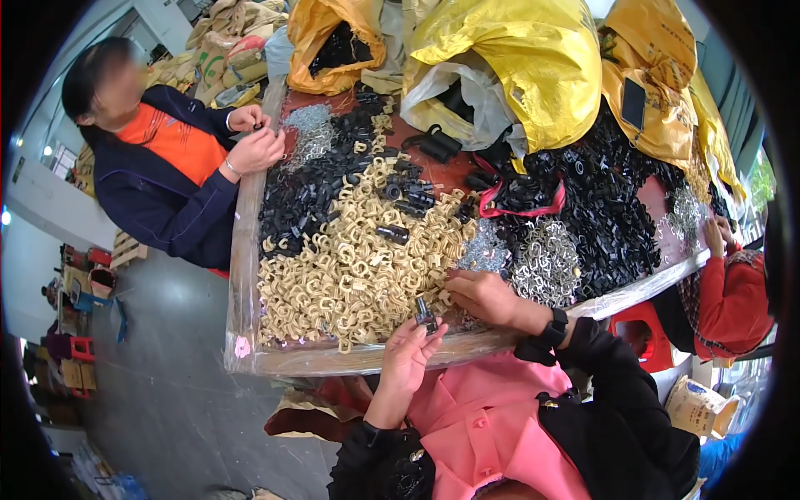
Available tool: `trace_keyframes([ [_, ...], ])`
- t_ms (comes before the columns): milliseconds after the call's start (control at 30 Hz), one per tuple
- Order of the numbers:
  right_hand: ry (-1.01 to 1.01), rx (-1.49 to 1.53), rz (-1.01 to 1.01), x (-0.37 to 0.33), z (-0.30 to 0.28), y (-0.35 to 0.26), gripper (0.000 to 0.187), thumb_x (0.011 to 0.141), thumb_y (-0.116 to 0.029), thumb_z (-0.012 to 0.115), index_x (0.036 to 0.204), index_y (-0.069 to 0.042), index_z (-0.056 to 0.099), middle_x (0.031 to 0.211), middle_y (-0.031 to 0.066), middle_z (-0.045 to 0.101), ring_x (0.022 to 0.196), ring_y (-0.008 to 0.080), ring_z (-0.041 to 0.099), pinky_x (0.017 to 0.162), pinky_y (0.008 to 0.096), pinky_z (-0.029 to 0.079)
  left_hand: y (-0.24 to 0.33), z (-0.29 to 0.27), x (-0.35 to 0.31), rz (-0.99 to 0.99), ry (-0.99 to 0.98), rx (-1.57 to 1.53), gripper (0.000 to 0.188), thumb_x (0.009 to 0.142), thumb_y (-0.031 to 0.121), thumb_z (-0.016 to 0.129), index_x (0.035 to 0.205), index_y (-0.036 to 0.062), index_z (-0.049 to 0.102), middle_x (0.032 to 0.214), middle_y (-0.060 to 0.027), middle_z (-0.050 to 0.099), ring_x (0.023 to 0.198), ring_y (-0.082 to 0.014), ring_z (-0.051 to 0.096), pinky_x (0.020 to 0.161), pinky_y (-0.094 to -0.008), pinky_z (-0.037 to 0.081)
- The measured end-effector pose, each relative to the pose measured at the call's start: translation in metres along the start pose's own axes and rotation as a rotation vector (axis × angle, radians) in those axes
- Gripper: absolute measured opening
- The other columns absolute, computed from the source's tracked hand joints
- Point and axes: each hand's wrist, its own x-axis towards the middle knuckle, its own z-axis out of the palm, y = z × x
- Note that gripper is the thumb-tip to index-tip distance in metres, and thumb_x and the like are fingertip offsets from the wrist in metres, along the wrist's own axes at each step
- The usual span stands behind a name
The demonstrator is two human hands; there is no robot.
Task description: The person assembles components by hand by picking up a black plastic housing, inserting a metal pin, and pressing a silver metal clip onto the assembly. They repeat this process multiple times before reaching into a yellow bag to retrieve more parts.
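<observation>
My left hand point(407, 354) is held palm up at the table's near edge, its fingers closed on a small black plastic part point(426, 318) with a narrow upright tip. Just to the right, my right hand point(485, 297) reaches over the edge with its fingers curled together; whatever they pinch is hidden. Beyond my hands spreads a heap of tan D-shaped rings point(358, 258). Close to my right hand lie a small pile of fine silver pins point(483, 247) and a pile of silver metal loops point(546, 262).
Black plastic parts point(608, 217) cover the table's right side. Yellow sacks point(533, 67) stand along the back, and a pink strap point(529, 208) lies among the parts. A co-worker point(171, 167) handles something small at the left; another person in red point(733, 304) works at the right.
</observation>
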Motion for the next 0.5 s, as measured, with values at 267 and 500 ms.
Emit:
trace_keyframes([
  [267,0.053,0.365,0.054,-0.032,-0.01,-0.027,0.021,0.081,-0.013,0.051,0.097,0.0,0.054,0.082,0.0142,0.056,0.069,0.0292,0.057,0.061,0.0328,0.046,-0.01,0.013,0.007,-0.068,-0.105,-0.104,0.024,0.082,0.01,0.051,0.105,0.002,0.048,0.099,-0.0115,0.056,0.092,-0.0251,0.056,0.078,-0.0323,0.048],
  [500,0.026,0.599,0.146,-0.045,-0.013,-0.022,0.022,0.087,-0.016,0.045,0.1,0.001,0.053,0.079,0.0103,0.056,0.072,0.0198,0.056,0.065,0.0291,0.044,-0.015,0.022,0.007,-0.099,-0.16,-0.063,0.027,0.081,0.009,0.051,0.107,0.0009,0.047,0.1,-0.012,0.056,0.09,-0.0268,0.057,0.077,-0.033,0.049],
])
